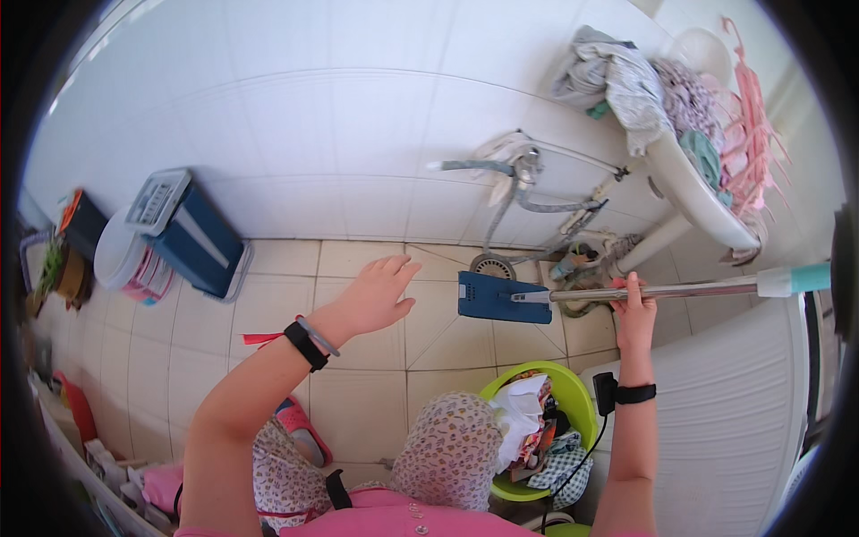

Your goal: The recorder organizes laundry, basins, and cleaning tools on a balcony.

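Note:
My right hand (635, 315) grips the metal pole of a flat mop (698, 290). The pole runs sideways and ends at the right in a white and teal section. Its blue rectangular head (504, 297) is at the left end, beside a round floor drain (493, 267); I cannot tell whether it touches the tiles. Over the tiled floor, my left hand (376, 295) is stretched forward with nothing in it, its thumb apart from the fingers. It is to the left of the mop head and does not touch it.
A blue mop bucket (194, 235) and white tub (127, 258) stand by the wall. Beside my knee is a green basin (585, 396) of cloths. Grey hoses (520, 191) hang near the sink (704, 194), which is piled with clothes and pink hangers (748, 127). A white ribbed panel (718, 396) is at right.

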{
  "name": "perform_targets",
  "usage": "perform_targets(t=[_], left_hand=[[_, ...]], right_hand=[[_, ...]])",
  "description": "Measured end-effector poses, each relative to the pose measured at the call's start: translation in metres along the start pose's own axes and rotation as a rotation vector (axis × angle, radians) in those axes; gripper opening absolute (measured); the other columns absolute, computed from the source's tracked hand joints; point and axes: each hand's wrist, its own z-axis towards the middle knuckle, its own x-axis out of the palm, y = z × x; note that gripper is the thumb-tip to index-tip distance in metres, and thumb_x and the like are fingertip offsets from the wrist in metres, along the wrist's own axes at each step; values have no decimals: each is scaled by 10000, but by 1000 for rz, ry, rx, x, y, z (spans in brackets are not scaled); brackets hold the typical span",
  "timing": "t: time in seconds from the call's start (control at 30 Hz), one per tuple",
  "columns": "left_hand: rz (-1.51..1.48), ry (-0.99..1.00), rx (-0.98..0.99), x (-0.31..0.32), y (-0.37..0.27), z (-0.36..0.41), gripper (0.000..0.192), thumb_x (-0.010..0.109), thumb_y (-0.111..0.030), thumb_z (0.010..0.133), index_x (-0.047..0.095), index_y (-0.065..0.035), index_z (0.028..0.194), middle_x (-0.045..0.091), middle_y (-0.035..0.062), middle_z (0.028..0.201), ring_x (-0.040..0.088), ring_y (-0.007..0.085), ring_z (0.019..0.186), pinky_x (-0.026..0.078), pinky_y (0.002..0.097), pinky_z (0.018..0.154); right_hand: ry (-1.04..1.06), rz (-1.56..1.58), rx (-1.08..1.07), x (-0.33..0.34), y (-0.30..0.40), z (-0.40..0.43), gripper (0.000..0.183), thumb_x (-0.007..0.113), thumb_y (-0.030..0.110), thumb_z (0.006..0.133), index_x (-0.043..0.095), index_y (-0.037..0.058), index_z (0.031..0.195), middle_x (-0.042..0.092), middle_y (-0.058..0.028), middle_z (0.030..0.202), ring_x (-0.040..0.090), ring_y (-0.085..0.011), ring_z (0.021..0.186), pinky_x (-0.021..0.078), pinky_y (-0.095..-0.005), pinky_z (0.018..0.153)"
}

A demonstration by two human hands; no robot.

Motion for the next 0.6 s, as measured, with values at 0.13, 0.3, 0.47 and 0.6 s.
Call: perform_targets(t=[0.13,0.3,0.47,0.6], left_hand=[[-141,187,-399,35,28,-61,438,568,-292,864,545,-2,1191,549,215,1190,522,381,1106,429,433,935],[-401,269,-894,56,50,-113,519,497,-394,902,559,59,1148,567,225,1189,560,360,1060,452,412,885],[-847,-141,-1258,50,71,-163,462,541,-373,870,596,53,1039,619,222,1035,606,310,936,469,400,777],[-869,-484,-1254,37,106,-200,394,622,-296,824,591,40,1027,630,133,929,599,203,845,461,345,689]], right_hand=[[135,24,15,60,38,-48,192,602,307,919,594,115,922,660,-35,912,602,-107,845,463,-279,741],[334,72,-13,122,48,-91,181,583,290,931,583,109,936,654,-60,946,625,-139,900,492,-298,764],[492,146,30,180,55,-131,190,595,278,925,568,93,959,642,-73,957,634,-150,874,511,-278,702],[603,148,74,219,59,-151,211,582,289,932,565,81,958,639,-86,973,617,-151,900,504,-304,757]])
